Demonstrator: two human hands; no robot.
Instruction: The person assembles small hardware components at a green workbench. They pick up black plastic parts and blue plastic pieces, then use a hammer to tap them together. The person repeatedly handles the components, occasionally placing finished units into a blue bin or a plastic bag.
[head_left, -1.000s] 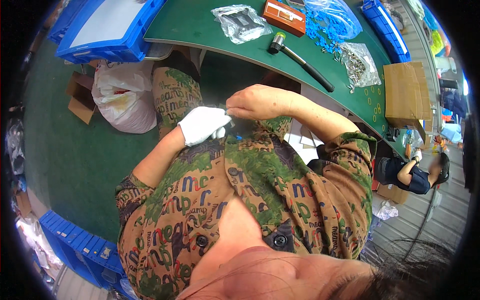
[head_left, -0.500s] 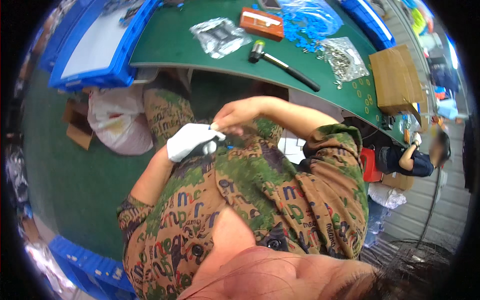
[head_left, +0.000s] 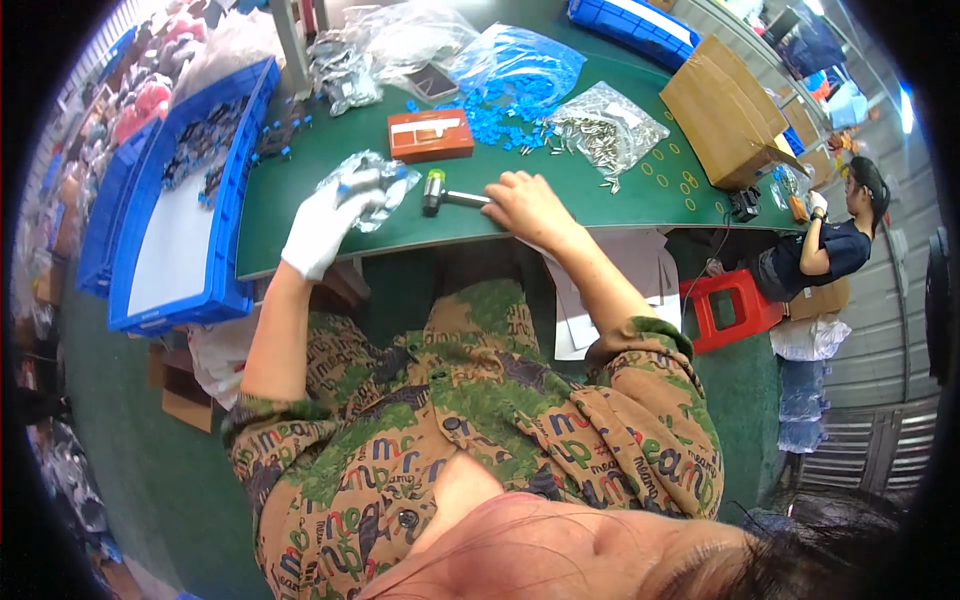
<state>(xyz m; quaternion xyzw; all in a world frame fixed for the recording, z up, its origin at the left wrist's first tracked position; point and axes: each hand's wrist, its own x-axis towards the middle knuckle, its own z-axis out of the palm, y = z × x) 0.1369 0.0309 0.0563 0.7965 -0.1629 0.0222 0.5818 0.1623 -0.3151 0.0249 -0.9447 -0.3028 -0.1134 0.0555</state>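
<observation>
My left hand [head_left: 322, 228], in a white glove, reaches onto the green table [head_left: 300, 215], and its fingers curl on the near edge of a clear plastic bag of small parts [head_left: 378, 180]. My bare right hand [head_left: 527, 203] lies over the handle of a small hammer [head_left: 441, 195], whose black head points left, between the two hands. My lap in patterned clothing fills the lower part of the view.
Behind the hammer lies an orange box [head_left: 430, 135], then a heap of blue pieces [head_left: 515, 85] and a bag of metal parts [head_left: 605, 130]. A cardboard box [head_left: 720, 100] stands right, blue trays [head_left: 190, 200] left. A red stool [head_left: 735, 305] and a seated person [head_left: 830, 245] are at right.
Both hands have left my lap and moved up onto the table. The left went to the clear bag, the right to the hammer handle. The view has tilted up toward the table.
</observation>
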